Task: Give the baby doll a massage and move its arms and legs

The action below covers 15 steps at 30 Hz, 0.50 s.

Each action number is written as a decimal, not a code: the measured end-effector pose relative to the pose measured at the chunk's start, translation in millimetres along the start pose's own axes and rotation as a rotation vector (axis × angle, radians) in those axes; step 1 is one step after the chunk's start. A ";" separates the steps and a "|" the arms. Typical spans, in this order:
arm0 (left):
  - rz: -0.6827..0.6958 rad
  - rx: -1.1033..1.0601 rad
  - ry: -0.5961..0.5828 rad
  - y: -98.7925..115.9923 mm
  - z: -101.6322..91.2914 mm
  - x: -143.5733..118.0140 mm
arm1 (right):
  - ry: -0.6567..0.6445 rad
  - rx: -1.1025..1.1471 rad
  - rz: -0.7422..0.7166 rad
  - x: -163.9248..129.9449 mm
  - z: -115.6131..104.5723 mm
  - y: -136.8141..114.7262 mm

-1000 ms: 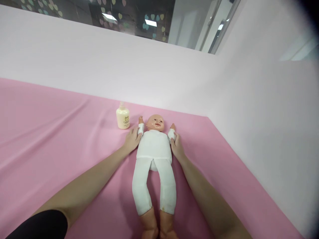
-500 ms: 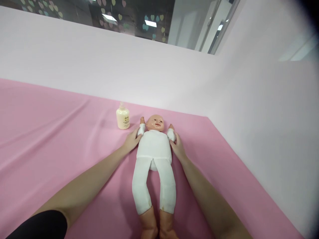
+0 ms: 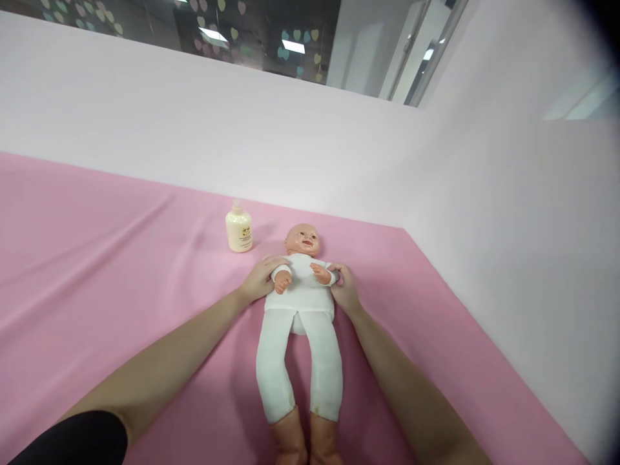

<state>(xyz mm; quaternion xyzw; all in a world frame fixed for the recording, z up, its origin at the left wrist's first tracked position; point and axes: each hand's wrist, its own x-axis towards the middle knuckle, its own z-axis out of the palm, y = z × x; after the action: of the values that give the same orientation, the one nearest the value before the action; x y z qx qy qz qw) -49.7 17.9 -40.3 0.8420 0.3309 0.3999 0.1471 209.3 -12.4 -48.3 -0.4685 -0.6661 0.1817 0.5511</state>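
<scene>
A person in a dark sleeve (image 3: 80,439) is leaning both bare arms over a baby doll (image 3: 299,298), which is lying face up on a pink cover (image 3: 145,303), head toward the white wall (image 3: 208,123), feet running out of view at the bottom edge. The L hand (image 3: 264,278) is curling round one white-sleeved doll arm w/ fingers over the cloth; the R hand (image 3: 345,286) is pinching the other sleeve near its cuff, thumb and fingers nearly closed. Both grips are looking narrow & light, tho how firmly they're pressing I can't tell from here.

Progress, judging by how it's all lying: both doll arms are bent in over the torso, but the doll's hands (image 3: 282,282) aren't meeting; one is pointing down toward the feet, the other angling in across the chest. So the inward part is looking mostly done; letting go isn't, since each side is being held. Whether more rounds are remaining, no way of knowing.

Off to the person's left, a cream pump bottle (image 3: 239,232) is standing upright near the doll's head (label too small to read, FYI), w/ nobody touching it. Pastel hearts (image 3: 300,51) are dotting the window above.
</scene>
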 end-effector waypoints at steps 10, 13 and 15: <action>-0.249 -0.011 0.162 1.2 3.6 2.7 | 0.080 -0.049 0.000 0.9 1.8 11.7; -0.326 0.012 0.121 -3.9 4.1 3.4 | 0.069 -0.103 0.050 2.3 0.4 15.2; -0.373 0.019 0.078 -7.1 3.9 3.6 | 0.062 -0.150 0.091 3.0 -0.4 19.0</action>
<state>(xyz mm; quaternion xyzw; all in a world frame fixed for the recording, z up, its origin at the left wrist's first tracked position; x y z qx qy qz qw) -48.1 25.6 -44.3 0.7514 0.4904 0.3948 0.1977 217.8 -0.6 -61.0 -0.5437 -0.6384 0.1417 0.5261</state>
